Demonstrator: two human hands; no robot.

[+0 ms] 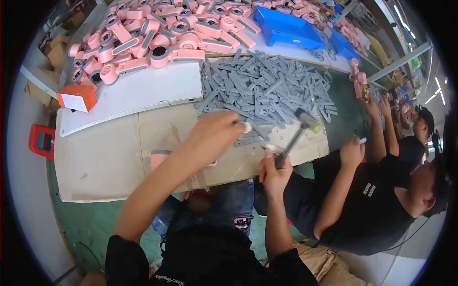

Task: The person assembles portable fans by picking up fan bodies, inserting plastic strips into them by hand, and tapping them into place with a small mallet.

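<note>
Black-sleeved arms [164,188] reach over a cardboard-topped table [105,164]; gray strips [260,88] heap at one o'clock. At four o'clock, the right hand [275,174] grips a slanting hammer [293,141]; near centre, the left hand [217,134], fingers curled, pinches a whitish piece [247,127], apparently, though blurred.

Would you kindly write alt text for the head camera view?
A person's right hand grips a hammer at a cardboard-covered table, while the left hand pinches a small white item. Beyond lie piled grey strips and pink devices; co-workers are at right.
</note>
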